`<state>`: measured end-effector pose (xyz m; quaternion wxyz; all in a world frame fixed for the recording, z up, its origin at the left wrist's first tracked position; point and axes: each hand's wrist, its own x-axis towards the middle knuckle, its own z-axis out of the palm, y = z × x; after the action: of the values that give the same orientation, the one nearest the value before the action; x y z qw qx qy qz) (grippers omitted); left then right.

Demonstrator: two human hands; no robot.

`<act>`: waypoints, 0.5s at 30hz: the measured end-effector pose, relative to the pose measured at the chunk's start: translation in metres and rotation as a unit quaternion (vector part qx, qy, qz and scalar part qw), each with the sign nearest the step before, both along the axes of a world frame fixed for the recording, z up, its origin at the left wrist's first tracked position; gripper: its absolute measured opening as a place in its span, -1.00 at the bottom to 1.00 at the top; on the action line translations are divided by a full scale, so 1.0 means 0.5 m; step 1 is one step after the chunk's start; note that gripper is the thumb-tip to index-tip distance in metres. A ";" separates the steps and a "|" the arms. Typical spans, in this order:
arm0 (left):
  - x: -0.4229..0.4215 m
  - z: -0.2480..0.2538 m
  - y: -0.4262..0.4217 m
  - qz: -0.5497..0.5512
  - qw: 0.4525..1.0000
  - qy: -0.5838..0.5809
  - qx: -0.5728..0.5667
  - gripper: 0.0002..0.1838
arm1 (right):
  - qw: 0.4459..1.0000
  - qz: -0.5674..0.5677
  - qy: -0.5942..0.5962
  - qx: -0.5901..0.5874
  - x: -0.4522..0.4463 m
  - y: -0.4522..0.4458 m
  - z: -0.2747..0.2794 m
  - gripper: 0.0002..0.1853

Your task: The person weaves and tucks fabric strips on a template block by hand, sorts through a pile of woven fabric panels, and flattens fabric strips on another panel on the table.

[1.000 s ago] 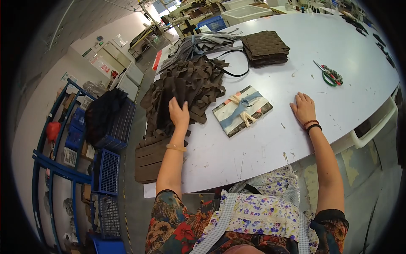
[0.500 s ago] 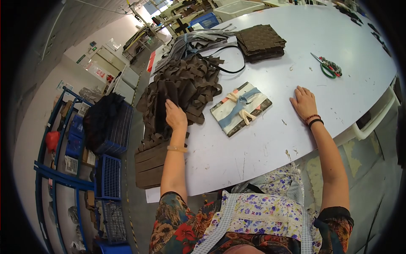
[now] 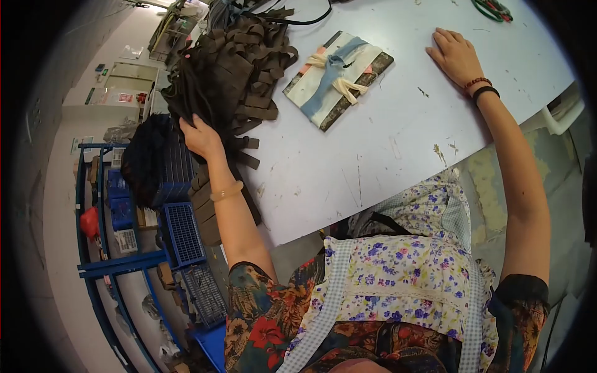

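Note:
At the table's left side my left hand grips the lower edge of a bunch of dark brown fabric strips, thumb and fingers closed on it. My right hand lies flat on the white table, fingers spread, holding nothing. Between the hands rests a flat white block with dark mottled edges, wrapped by a blue band and tied cream strips. Longer brown strips hang at the left corner, partly behind my left forearm.
Green-handled scissors lie at the top right. A black strap curves at the top. Left of the table stand a blue shelf rack, blue crates and a dark fabric pile. A white bin sits under the right edge.
The view has tilted down, so objects on the table appear higher. My left hand has moved left, and the brown bunch is shifted and lifted at the table's left edge. My right hand remains on the table.

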<state>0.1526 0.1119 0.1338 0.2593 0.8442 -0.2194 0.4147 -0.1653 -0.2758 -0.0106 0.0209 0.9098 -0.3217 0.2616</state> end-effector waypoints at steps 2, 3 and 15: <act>0.004 0.001 0.004 -0.006 1.000 -0.006 -0.017 -0.56 | 1.000 -0.009 0.015 0.010 0.000 0.004 0.003 -0.52; 0.003 0.000 0.005 -0.010 1.000 -0.009 -0.025 -0.55 | 1.000 -0.003 0.000 0.002 0.000 0.007 0.003 -0.54; -0.031 -0.075 -0.013 -0.009 0.995 -0.017 -0.096 -0.53 | 1.000 0.000 0.010 0.014 0.003 0.011 0.009 -0.53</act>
<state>0.1372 0.1053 0.0963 0.3387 0.8065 -0.1905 0.4456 -0.1638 -0.2700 -0.0061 0.0113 0.9126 -0.3248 0.2482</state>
